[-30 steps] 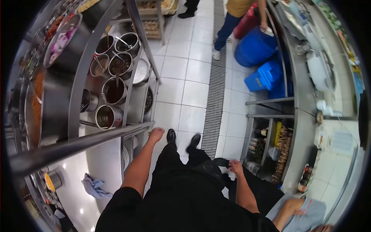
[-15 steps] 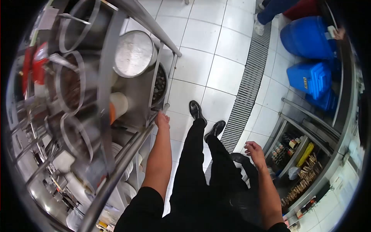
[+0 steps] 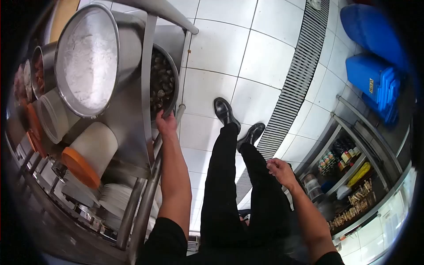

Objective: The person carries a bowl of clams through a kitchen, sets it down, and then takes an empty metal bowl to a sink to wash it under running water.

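Head view; left hand (image 3: 166,123) grips bowl (image 3: 176,88).

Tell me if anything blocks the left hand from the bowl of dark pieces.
Nothing visible does: the left hand is at the near rim of the bowl. A metal post hides its left edge, clear of the hand.

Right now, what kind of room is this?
Most likely a commercial kitchen: a large metal pot of white powder and a stack of white plates on the steel shelving, plus a long floor drain grate in the white tile.
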Available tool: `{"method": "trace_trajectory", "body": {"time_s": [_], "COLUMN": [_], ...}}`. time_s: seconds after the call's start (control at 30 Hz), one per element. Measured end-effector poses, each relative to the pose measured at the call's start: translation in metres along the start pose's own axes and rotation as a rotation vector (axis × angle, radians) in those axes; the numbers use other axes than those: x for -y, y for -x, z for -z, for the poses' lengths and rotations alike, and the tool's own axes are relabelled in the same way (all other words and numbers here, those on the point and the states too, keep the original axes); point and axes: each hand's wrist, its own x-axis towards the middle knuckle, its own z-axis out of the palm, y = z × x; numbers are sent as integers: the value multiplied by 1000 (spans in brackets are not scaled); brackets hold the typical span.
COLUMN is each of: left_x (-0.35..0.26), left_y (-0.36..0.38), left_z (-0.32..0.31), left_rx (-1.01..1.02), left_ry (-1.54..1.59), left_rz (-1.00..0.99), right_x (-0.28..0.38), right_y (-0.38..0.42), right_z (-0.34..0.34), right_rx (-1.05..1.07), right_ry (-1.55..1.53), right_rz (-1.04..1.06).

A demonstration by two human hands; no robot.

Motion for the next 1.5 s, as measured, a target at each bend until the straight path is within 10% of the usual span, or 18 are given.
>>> {"method": "trace_trajectory", "body": {"time_s": [0.67, 0.9, 1.17, 1.5], "left_x": [69, 61, 11, 4], "left_y": [201, 366, 554, 563], "left_z": [27, 21, -130, -341], "left_rx": [9, 38, 363, 664], "left_ry": [-466, -706, -844, -813], "left_rz": [-8, 195, 64, -37], "right_x": [127, 72, 80, 226], "right_y": [-105, 54, 248, 302], "right_z": [31, 81, 133, 211], "right_rx": [-123, -222, -273, -328], "right_ry": [-92, -156, -523, -650], "right_rz": [394, 393, 586, 714]}}
